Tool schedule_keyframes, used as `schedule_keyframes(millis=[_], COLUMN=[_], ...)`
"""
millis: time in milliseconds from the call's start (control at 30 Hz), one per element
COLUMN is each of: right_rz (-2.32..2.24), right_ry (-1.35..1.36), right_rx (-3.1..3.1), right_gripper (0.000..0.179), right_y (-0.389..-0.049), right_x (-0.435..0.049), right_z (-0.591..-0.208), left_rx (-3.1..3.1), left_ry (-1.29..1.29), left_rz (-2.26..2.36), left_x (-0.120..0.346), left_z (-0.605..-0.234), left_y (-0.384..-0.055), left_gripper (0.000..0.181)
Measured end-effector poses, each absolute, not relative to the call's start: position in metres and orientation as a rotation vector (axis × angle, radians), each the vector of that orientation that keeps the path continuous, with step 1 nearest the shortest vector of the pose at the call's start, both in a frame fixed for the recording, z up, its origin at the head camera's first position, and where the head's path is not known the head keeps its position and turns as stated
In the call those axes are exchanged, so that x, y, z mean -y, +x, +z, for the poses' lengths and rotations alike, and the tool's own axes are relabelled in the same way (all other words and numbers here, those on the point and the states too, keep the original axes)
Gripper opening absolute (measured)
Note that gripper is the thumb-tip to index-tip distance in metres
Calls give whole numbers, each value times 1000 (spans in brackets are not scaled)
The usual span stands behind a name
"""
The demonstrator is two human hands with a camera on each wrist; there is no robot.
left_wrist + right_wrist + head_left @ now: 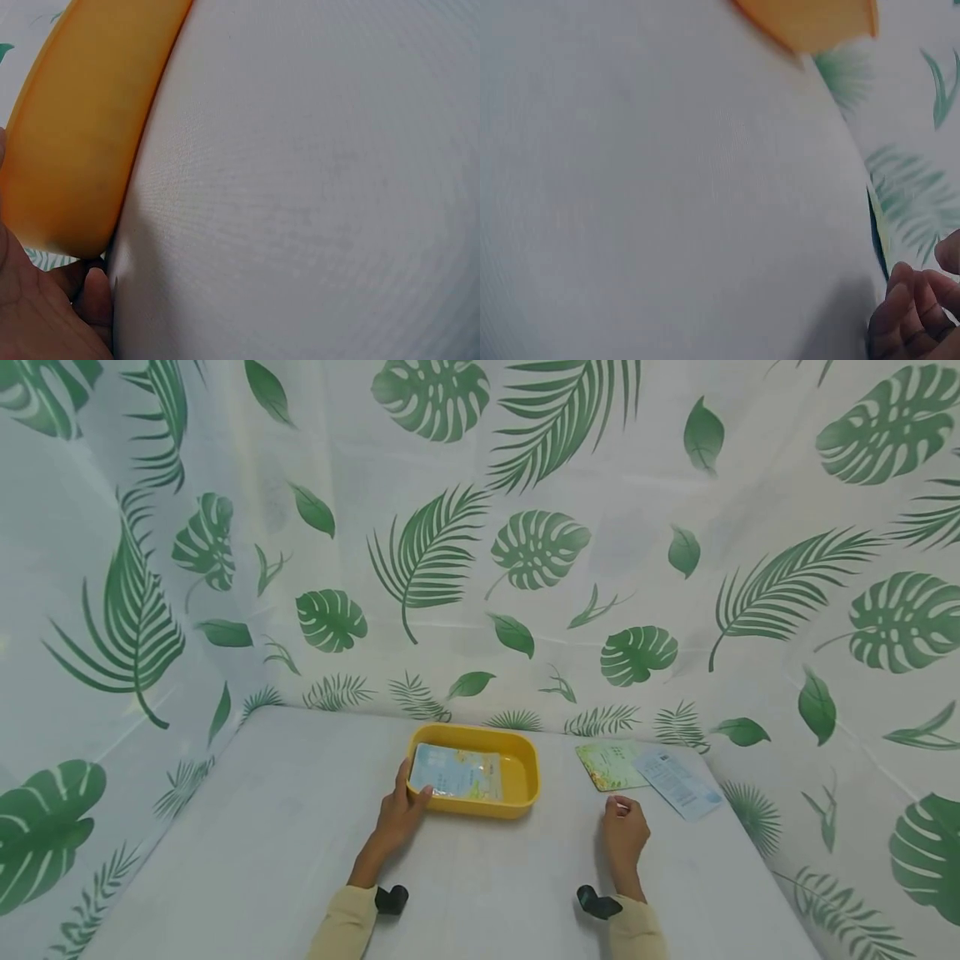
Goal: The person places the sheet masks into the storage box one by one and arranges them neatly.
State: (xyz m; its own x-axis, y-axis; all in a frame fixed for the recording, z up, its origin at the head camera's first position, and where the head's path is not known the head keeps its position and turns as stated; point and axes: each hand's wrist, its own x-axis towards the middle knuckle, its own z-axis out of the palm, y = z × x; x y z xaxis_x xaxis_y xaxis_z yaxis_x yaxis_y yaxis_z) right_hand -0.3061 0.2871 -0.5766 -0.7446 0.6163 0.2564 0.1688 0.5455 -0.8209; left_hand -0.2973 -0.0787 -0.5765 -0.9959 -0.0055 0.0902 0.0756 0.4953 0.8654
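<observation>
A yellow rectangular tray (468,808) sits near the table's back edge, with a flat light-blue packet (453,772) lying inside its left part. My left hand (401,814) grips the tray's front left corner, thumb over the rim and fingers along the outer side. The left wrist view shows the tray's wall (82,127) beside that hand (45,315). Over the table to the right, my right hand (626,837) has loosely curled fingers and holds nothing. Just beyond its fingertips lies a green packet (606,763), partly overlapped by a pale blue packet (678,783).
The white table (247,843) meets sheeting (450,468) printed with green leaves at the back and both sides. A dark wrist camera (598,903) is worn on the right wrist, another (392,900) on the left.
</observation>
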Motion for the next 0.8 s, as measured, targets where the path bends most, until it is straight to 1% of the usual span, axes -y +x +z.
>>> schedule_keyframes(millis=[100,200,333,600,800], right_rz=[1126,1108,1028,879,815], right_ry=[-690,-667,-657,-636,-608], right_rx=[2307,2372,2501,2660,2669], right_gripper=[29,32,37,48,47], right_y=[-306,-310,-320,-335,-340], right_x=[-302,-309,-310,-311,-313], right_z=[-576,-576,-576,-577,-581], left_rx=[2622,2589,2582,2633,2634], left_ry=[-63,-91,-115,-62,-68], left_rz=[-1545,-1518,-1503,-1522,-1496], left_x=[80,82,83,81,79], left_z=[-575,-574,-573,-573,-577], left_y=[-297,-299,-303,-299,-296], left_gripper=[75,76,77,75,75])
